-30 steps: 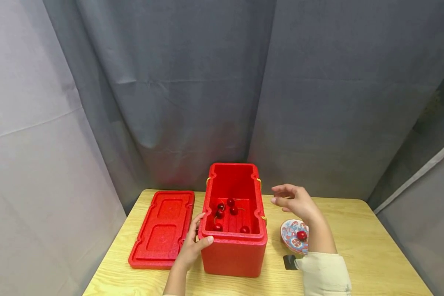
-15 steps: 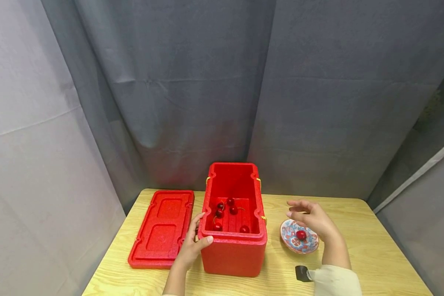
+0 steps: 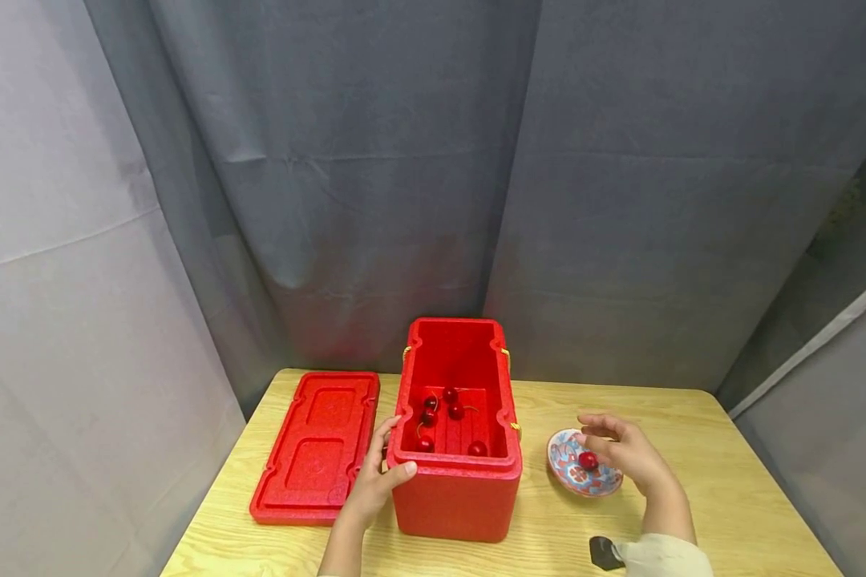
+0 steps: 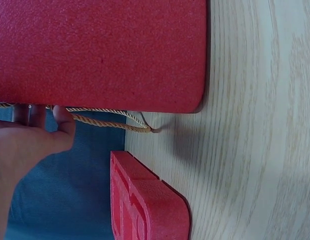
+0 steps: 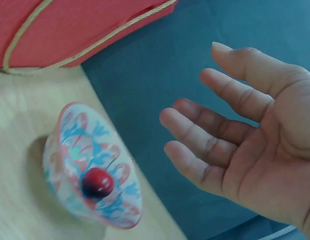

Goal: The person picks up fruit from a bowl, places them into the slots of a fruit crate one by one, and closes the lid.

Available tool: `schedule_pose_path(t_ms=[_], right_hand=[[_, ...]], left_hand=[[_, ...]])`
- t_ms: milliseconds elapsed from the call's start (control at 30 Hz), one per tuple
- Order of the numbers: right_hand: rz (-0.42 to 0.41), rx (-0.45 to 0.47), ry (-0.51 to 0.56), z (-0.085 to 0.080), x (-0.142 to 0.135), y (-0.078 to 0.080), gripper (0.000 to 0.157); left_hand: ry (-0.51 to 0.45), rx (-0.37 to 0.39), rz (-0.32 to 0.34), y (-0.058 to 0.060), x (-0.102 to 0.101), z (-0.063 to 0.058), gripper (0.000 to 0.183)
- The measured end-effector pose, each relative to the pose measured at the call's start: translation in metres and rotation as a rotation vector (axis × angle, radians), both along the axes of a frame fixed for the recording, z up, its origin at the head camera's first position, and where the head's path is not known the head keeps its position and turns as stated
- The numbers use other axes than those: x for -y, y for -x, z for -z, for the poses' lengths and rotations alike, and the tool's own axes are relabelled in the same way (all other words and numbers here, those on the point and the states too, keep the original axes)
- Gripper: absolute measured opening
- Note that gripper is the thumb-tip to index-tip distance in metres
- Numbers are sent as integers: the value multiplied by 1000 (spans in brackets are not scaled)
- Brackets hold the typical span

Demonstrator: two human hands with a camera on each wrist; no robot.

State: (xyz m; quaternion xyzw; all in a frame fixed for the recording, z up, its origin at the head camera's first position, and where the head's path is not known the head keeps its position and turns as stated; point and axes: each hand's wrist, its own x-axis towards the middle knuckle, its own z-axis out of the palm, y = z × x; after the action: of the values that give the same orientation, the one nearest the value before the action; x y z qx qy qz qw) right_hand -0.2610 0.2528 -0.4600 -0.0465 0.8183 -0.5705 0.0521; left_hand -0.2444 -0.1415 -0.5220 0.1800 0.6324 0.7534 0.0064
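My left hand [image 3: 370, 485] holds the near left corner of an open red foam box [image 3: 455, 505], its thumb on the front and its fingers along the left side. Several dark red cherries [image 3: 456, 410], some with stems, lie on the box floor. Over the right edge of a small patterned bowl [image 3: 570, 474] hovers my right hand [image 3: 631, 457]. One cherry [image 5: 98, 182] with a stem sits inside that bowl. The right wrist view shows the right hand's fingers [image 5: 195, 165] spread and slightly bent, holding nothing, apart from the cherry.
A red lid [image 3: 317, 449] lies flat on the wooden table [image 3: 736, 481] left of the box. Yellow rope [image 4: 110, 122] hangs along the box's sides. Grey curtains [image 3: 361, 184] stand behind the table and on both sides.
My right hand has moved right and nearer, from beside the box to above the bowl, and come lower. The left hand, box and cherries stay where they were.
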Motion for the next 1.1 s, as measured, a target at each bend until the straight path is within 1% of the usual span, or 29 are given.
schedule_pose_path(t_ms=[233, 300, 467, 667, 767, 933, 1100], right_hand=[[81, 63, 54, 21, -9, 0, 51], [98, 59, 58, 26, -11, 0, 51], [131, 49, 14, 43, -16, 4, 48], [152, 57, -38, 63, -18, 10, 48], [159, 62, -63, 67, -19, 13, 49], [182, 73, -95, 69, -21, 17, 48], [168, 107, -88, 68, -21, 19, 48]], left_hand=[[18, -6, -5, 0, 1, -1, 70], [15, -11, -1, 0, 1, -2, 71], [6, -6, 10, -1, 1, -2, 71], [0, -1, 13, -2, 1, -2, 70], [8, 4, 9, -2, 1, -2, 71], [32, 6, -17, -1, 0, -1, 71], [21, 0, -5, -2, 0, -1, 71]])
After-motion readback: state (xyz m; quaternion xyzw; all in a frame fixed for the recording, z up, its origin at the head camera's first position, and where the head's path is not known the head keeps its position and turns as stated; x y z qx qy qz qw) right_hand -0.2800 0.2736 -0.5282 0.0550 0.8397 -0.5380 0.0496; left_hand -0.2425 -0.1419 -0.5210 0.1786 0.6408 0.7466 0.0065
